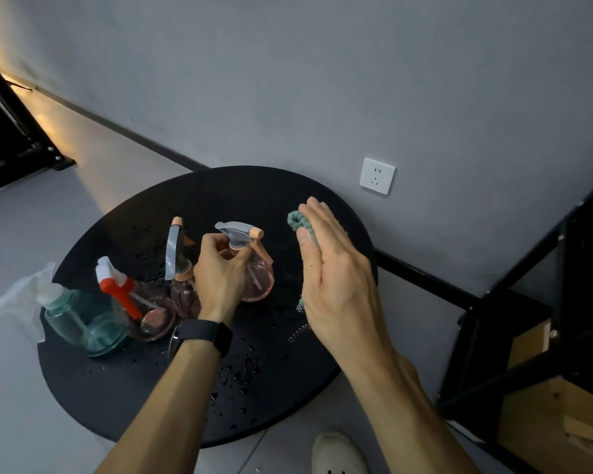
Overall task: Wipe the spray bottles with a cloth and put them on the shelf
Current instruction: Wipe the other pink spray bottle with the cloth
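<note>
My left hand (220, 268) grips the neck of a pink round spray bottle (259, 280) with a grey trigger head, standing on the round black table (192, 398). My right hand (329, 268) is just to the right of it, fingers straight, with a green cloth (297, 222) held against the palm under the thumb. A second pink bottle (182, 292) with a grey head stands left of my left hand. Further left are a clear bottle with a red-and-white head (141, 302) and a teal bottle (79, 319).
Water drops lie on the table's near part. A black metal shelf with wooden boards (541, 354) stands at the right. A white wall socket (377, 176) is behind the table. A white shoe (339, 453) shows below. A dark rack (11, 131) is at far left.
</note>
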{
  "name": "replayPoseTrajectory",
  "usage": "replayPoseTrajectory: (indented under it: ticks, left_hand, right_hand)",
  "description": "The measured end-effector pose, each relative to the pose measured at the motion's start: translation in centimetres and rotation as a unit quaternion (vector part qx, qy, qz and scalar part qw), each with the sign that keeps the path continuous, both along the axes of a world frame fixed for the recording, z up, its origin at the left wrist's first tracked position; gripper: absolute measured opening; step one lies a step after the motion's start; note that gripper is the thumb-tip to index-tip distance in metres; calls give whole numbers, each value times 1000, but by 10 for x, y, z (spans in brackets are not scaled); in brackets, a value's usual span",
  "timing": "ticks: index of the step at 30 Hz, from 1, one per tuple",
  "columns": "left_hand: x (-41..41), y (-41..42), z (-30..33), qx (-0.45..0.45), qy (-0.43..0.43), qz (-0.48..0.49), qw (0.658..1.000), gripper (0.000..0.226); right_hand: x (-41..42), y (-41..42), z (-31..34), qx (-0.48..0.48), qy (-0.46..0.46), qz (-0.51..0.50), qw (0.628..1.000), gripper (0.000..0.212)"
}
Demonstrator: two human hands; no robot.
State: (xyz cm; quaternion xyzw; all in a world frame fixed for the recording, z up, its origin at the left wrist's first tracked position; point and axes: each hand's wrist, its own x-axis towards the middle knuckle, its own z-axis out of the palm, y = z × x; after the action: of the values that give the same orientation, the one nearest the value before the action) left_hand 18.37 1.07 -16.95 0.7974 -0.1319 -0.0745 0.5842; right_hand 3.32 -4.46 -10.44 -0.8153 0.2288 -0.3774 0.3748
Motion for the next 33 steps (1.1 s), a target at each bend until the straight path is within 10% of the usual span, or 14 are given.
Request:
replayPoseTrajectory:
  ticks: [25,29,33]
  left_hand:
    - [-11,26,19,62,-51,-4,997,46]
    - [-45,56,51,-88,104,-67,988,21]
    - [-65,80,73,-222,269,-218,911,55]
  right_hand:
    - [8,14,-4,-34,25,23,999,44]
    - [12,34,-7,-68,43,56,995,45]
    - [17,59,-19,-142,41,73,986,46]
